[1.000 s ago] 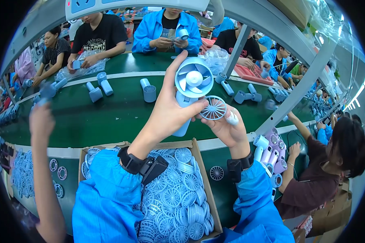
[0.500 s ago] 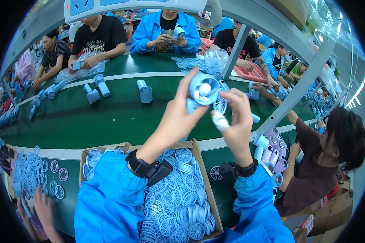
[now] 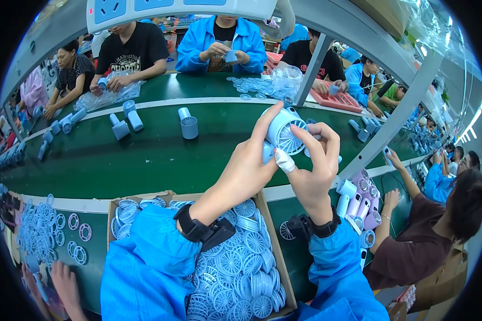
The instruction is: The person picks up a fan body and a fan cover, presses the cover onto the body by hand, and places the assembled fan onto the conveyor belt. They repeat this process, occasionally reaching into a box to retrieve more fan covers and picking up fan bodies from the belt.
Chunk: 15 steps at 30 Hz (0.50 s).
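Note:
Above the near edge of the green belt, my left hand (image 3: 246,160) is closed round a light blue handheld fan (image 3: 276,127). A round spoked grille (image 3: 289,142) lies over the fan's open face. The fingers and thumb of my right hand (image 3: 315,166) grip that grille at its rim; whether it sits fully flush I cannot tell. White wrapping (image 3: 284,160) covers the right thumb tip. Below my forearms stands a carton (image 3: 277,257) heaped with blue grilles (image 3: 227,262). One loose grille (image 3: 287,230) lies beside it, close to my right wrist.
Several blue fans, one of them upright (image 3: 188,127), rest on the green belt (image 3: 144,166). A slanted metal post (image 3: 396,112) rises right of my hands. Purple and blue fans (image 3: 361,200) lie at the right, near a co-worker's arm (image 3: 383,235). Blue rings (image 3: 35,230) cover the left table.
The grille has come from beside the fan onto its face, hiding the fan blades. Both my hands have shifted slightly right and down, and the fan has turned.

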### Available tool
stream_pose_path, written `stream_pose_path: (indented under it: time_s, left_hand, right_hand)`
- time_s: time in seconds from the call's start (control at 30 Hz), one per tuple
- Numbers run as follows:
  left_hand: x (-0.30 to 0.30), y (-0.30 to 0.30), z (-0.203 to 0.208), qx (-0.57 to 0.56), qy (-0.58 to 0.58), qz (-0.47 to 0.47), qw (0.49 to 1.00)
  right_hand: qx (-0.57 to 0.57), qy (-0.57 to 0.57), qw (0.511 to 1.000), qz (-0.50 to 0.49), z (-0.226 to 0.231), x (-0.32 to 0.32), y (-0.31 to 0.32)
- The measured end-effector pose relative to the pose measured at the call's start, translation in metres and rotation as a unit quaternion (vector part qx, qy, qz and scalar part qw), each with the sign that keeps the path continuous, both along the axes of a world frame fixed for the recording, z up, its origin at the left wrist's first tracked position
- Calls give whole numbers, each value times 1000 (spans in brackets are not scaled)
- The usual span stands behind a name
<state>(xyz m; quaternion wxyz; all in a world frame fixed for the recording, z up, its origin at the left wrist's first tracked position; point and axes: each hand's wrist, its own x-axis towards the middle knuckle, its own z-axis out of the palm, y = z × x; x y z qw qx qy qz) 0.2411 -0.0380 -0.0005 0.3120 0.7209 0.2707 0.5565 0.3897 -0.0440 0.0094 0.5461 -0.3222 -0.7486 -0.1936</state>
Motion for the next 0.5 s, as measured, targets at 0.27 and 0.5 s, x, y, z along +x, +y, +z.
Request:
stream_pose_path:
  time_s: [0.27,0.5]
  left_hand:
    - [2,1,-1,-13,1,6,1000]
    - [4,3,-3,-35,-3,-1,999]
  right_hand:
    - [-12,-4,1000,-1,-1,1,2]
    - [-11,-14,1000,-4,-1,3,4]
